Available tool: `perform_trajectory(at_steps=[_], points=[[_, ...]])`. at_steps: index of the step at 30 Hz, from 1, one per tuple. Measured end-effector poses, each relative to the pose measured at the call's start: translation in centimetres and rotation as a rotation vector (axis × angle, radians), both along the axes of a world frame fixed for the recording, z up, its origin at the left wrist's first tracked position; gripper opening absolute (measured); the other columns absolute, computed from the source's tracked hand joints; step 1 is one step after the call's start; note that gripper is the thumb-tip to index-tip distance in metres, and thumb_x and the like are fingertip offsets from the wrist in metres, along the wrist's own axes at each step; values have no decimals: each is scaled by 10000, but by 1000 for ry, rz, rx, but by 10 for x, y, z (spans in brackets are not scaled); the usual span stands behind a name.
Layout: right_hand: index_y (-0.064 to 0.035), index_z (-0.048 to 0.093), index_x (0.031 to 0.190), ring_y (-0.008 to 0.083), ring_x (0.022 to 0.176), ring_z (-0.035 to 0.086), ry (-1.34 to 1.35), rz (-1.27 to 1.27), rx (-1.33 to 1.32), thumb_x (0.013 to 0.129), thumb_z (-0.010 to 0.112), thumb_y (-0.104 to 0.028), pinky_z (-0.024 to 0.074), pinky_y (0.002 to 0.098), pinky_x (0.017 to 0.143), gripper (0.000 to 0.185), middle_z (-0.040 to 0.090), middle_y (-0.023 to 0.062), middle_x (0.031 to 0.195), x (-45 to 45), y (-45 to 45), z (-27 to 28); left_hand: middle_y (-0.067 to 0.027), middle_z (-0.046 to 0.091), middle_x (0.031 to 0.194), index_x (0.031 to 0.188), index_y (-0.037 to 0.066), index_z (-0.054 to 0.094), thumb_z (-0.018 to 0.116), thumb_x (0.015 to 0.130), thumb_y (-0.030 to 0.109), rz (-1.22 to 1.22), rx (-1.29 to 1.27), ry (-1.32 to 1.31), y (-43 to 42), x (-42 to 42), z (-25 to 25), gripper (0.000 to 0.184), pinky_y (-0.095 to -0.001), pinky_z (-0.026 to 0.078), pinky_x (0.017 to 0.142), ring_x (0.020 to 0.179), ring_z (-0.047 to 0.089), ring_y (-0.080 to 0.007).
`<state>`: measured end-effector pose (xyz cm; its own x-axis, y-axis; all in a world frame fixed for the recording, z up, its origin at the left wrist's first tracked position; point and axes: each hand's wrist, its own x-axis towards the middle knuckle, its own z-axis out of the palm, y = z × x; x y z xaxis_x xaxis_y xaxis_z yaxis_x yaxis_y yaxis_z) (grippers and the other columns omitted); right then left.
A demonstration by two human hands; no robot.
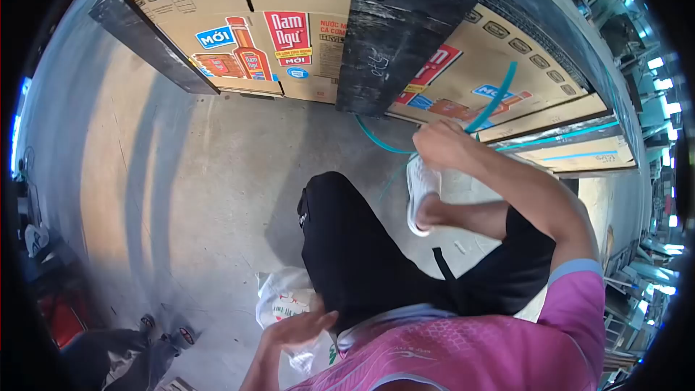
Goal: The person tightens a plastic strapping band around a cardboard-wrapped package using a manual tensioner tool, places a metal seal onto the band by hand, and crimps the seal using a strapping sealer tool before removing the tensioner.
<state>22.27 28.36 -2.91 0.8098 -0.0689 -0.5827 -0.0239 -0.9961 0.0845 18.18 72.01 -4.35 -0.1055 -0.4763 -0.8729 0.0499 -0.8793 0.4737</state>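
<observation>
My right hand (440, 145) is closed around a teal strapping band (499, 98). One end sticks up past the fist, and the other stretch curves left toward the bottom of the stacked cardboard (318, 58). Low in the view, my left hand (300, 327) is beside my thigh with its fingers stretched out and holding nothing. Close to it lies a white plastic bag (271, 293) with printed contents showing through. Printed flat cardboard stands between dark boards (394, 36), ahead of my knees.
A white shoe (421, 192) is on the concrete floor (210, 195) just below my right hand. More teal band (572, 134) runs along the right side of the stack. Another person's legs (130, 355) show at lower left, near a red object (64, 321).
</observation>
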Motion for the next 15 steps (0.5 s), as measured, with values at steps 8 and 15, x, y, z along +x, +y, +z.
perform_trajectory(at_steps=[8,15], points=[[-13,777,858,355,915,741,77,71,24,713,670,-52,586,457,761,185,743,196,903,32,23,-6,-84,724,986,1330,14,591,553,1053,395,796,-513,-241,-127,94,-46,473,-294,524,686,808,675,-145],[-106,770,783,295,852,720,-355,178,203,764,753,-247,566,449,691,144,720,120,816,20,13,-59,-210,592,1286,1384,9,483,533,1021,93,355,-942,-914,-305,143,-225,375,-397,483,981,1194,577,-297]])
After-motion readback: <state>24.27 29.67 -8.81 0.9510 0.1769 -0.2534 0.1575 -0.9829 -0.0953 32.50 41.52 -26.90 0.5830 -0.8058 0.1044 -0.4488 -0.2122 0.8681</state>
